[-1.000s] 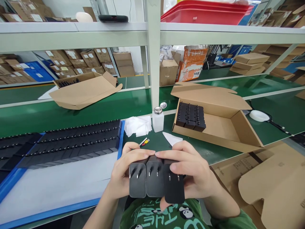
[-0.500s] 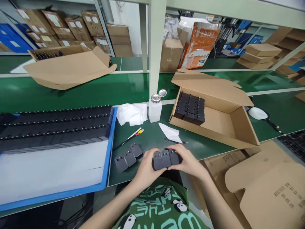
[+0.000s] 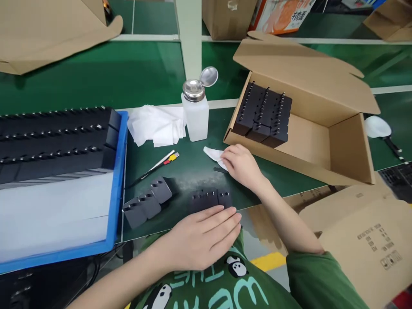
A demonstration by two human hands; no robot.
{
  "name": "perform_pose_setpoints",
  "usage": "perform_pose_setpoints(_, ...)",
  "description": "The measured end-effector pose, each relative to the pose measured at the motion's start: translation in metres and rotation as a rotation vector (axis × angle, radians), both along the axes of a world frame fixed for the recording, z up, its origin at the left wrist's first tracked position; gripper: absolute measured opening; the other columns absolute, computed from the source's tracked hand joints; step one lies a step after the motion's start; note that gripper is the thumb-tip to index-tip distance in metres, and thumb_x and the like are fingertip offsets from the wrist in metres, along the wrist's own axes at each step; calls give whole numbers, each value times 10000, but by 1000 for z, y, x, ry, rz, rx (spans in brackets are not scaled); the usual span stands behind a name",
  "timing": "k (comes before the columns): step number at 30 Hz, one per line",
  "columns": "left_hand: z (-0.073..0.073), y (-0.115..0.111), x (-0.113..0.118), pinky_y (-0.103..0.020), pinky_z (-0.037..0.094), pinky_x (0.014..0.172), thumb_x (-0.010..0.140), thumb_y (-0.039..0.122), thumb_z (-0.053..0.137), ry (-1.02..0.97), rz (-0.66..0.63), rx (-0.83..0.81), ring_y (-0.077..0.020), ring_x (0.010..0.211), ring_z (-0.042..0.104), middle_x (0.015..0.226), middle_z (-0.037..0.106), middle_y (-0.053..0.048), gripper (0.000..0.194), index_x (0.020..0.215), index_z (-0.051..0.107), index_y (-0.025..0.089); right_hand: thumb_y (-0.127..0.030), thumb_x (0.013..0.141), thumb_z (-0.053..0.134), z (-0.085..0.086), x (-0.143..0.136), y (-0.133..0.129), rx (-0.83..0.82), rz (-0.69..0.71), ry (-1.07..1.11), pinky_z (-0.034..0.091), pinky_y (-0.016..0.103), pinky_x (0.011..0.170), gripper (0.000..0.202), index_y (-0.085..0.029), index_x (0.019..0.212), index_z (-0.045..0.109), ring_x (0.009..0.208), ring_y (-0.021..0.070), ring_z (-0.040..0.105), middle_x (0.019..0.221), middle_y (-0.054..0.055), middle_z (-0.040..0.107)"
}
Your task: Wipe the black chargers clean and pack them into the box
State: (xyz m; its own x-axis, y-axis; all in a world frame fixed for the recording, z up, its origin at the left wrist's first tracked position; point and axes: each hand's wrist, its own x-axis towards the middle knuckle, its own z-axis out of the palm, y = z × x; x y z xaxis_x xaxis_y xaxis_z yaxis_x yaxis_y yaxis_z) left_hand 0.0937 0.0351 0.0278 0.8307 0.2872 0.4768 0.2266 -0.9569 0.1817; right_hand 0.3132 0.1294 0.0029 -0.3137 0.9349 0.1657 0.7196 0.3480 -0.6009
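Observation:
My right hand point(image 3: 242, 166) has its fingers closed on a white wipe point(image 3: 212, 153) lying on the green bench. A thin dark tool point(image 3: 220, 170) pokes out beside that hand, mostly covered. My left hand point(image 3: 202, 238) is stretched flat along the bench's front edge, fingers straight, against the near side of a row of black blocks point(image 3: 209, 198) with small metal pins. The fingers partly hide these blocks. Left of them, a second staggered group of black blocks point(image 3: 148, 203) rests on the bench.
A white pump bottle point(image 3: 195, 116) with its lid flipped up stands beside a stack of white wipes point(image 3: 157, 124). An open cardboard box point(image 3: 322, 141) holds black blocks on the right. A blue-rimmed tray point(image 3: 119, 180) carries long rows of them. Cables point(image 3: 157, 165) lie between.
Both hands have let go of the row of black blocks, which now sits on the bench. My right hand has moved up to the wipe; my left has flattened out. The view has tilted down.

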Motion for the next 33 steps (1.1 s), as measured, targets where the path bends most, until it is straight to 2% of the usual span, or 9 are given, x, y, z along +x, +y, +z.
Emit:
perform_pose_setpoints(2,0,6,5,-399,577,1015,973,133,481,47,4,-3,-271,1175,680,1235,727,-118,294,1183,677,71,-218,943,517,11,4,-11,17,-57,40,482,405,823,167,-194,872,667,864,246,575,896,92,677)
perform_pose_setpoints(4,-5,9,6,-414,594,992,964,107,492,40,39,-39,-281,1177,681,1217,733,-129,294,1195,670,67,-252,952,544,23,12,-30,-71,-101,148,482,341,755,129,-202,891,646,801,201,582,852,53,664)
perform_pose_setpoints(8,-15,13,4,-348,580,1023,954,67,517,-74,82,-130,-209,1129,709,1172,756,-88,273,1172,681,83,-339,896,664,29,18,-51,-606,44,499,484,270,653,182,-177,820,634,672,129,560,778,15,643)
perform_pose_setpoints(11,-17,15,5,-314,567,1034,941,74,564,-145,98,-173,-174,1072,732,1136,770,-64,231,1128,699,95,-369,825,742,21,9,-44,-826,109,698,463,239,605,253,-160,781,607,641,100,536,754,2,607)
perform_pose_setpoints(14,-18,15,8,-311,572,1027,947,69,550,-191,109,-219,-161,1055,737,1104,780,-50,252,1146,695,123,-385,770,790,14,-1,-30,-908,140,708,433,227,584,313,-163,737,571,623,90,512,714,-16,584)
perform_pose_setpoints(18,-18,16,10,-296,582,1014,929,90,606,-209,117,-216,-160,1026,747,1071,789,-45,211,1111,707,123,-428,734,813,14,-3,-19,-961,171,588,366,214,534,387,-175,694,524,566,72,421,624,-59,502)
perform_pose_setpoints(24,-17,18,9,-276,586,1008,964,91,554,-175,119,-182,-148,1026,746,1071,789,-18,197,1066,717,134,-367,791,754,20,6,-11,-1058,287,562,398,204,551,303,-174,728,528,611,78,478,693,-38,558)
perform_pose_setpoints(28,-18,17,10,-282,585,1013,924,89,625,-213,119,-201,-153,998,754,1041,795,-32,158,1052,716,108,-372,780,759,22,5,-5,-1068,274,481,295,191,480,339,-182,690,493,542,61,386,605,-73,456)
perform_pose_setpoints(33,-20,16,12,-272,610,964,919,101,641,-225,147,-188,-145,973,760,1026,797,-18,128,1023,712,123,-381,790,756,21,4,-2,-1118,307,449,375,213,551,331,-176,710,508,610,82,457,677,-50,518)
